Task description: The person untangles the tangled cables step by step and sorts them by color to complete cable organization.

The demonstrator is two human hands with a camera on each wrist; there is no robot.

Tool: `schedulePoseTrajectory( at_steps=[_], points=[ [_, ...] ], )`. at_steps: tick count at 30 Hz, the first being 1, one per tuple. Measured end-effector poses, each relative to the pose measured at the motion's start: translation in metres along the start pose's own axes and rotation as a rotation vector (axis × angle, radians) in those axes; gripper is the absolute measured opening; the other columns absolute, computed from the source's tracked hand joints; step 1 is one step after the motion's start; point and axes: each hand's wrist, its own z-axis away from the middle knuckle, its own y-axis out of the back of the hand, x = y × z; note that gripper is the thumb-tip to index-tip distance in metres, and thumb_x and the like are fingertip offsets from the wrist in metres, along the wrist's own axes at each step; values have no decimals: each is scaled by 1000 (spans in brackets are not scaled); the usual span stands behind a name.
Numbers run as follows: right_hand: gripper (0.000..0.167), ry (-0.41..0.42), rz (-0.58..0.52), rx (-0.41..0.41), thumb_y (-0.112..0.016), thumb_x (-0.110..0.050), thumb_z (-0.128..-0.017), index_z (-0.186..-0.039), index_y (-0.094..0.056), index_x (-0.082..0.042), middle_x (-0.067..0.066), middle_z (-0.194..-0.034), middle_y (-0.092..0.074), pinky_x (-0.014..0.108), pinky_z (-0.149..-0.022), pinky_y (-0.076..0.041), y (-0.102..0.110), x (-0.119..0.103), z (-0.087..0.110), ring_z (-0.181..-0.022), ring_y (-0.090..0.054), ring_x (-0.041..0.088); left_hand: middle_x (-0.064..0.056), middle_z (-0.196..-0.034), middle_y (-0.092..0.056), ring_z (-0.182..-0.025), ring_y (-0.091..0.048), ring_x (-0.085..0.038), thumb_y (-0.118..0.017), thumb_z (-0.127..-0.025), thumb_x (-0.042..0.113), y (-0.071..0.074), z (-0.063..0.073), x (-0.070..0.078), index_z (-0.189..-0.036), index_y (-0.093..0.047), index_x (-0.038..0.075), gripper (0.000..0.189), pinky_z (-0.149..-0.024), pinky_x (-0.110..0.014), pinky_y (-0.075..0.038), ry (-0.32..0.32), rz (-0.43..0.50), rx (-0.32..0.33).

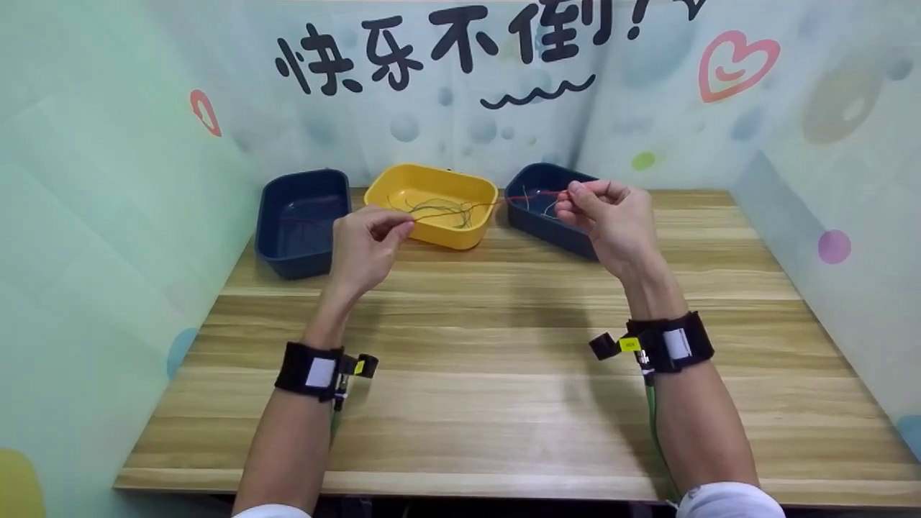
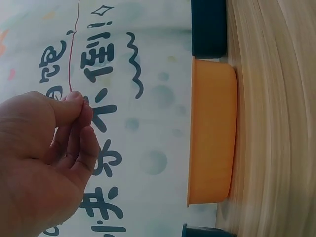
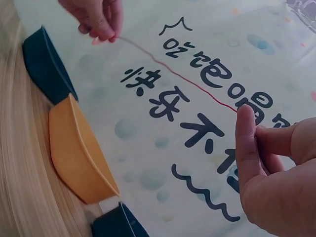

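A thin red string (image 1: 532, 195) is stretched between my two hands above the bins. My left hand (image 1: 365, 248) pinches one end between thumb and forefinger, in front of the yellow bin. On the other side my right hand (image 1: 620, 224) pinches the string near its other end, in front of the right blue bin. In the right wrist view the string (image 3: 182, 76) slopes nearly straight from one set of fingertips to the other. A small kink shows on the string (image 2: 71, 59) in the left wrist view.
A yellow bin (image 1: 381, 188) holding several greenish strings (image 1: 450, 210) stands at the back of the wooden table (image 1: 475, 388). A left blue bin (image 1: 293, 252) with dark reddish strands and a right blue bin (image 1: 547, 232) with pale strings flank it. Printed walls enclose the table.
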Motion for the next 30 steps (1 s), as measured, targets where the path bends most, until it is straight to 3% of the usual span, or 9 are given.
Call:
schedulePoseTrajectory(
  at_steps=[5,11,15,20,25,30],
  points=[
    [24,163,323,-81,-73,-1,-86,-99,-61,14,38,-98,-61,48,-73,-57,-6,-1,6,-78,-67,40,8,-81,-68,-66,-60,-9,-74,-88,16,6,0,0,-94,-79,12,9,-57,-26,-51,27,37,-31],
    [23,317,673,-128,-73,-5,-87,-101,-66,12,28,-96,-67,38,-75,-58,-16,-5,11,-85,-67,37,6,-82,-69,-67,-62,-12,-74,-89,19,23,2,-6,-95,-79,21,8,-57,-26,-50,62,70,-34],
    [19,431,886,-115,-73,-11,-88,-102,-71,2,11,-98,-71,30,-78,-56,-10,-2,7,-89,-68,24,6,-83,-68,-69,-61,-12,-72,-89,27,40,3,-14,-96,-79,23,10,-59,-26,-49,103,3,15],
    [23,585,1148,-122,-71,-22,-90,-107,-71,-6,1,-103,-70,32,-87,-51,-3,0,4,-96,-65,16,5,-88,-69,-76,-61,-9,-72,-89,33,69,7,-29,-98,-79,20,17,-66,-23,-50,184,-118,149],
    [29,657,1225,-155,-70,-27,-91,-109,-71,-5,4,-106,-70,36,-91,-48,-3,0,4,-102,-62,16,2,-91,-72,-75,-61,-8,-70,-91,30,94,14,-47,-100,-78,15,20,-66,-20,-48,288,-236,294],
    [26,678,1243,-158,-70,-25,-91,-108,-71,-5,2,-105,-70,35,-92,-48,-3,1,4,-102,-63,16,-3,-91,-73,-76,-64,-14,-65,-93,29,110,20,-65,-102,-78,12,23,-71,-26,-49,457,-387,332]
  ],
)
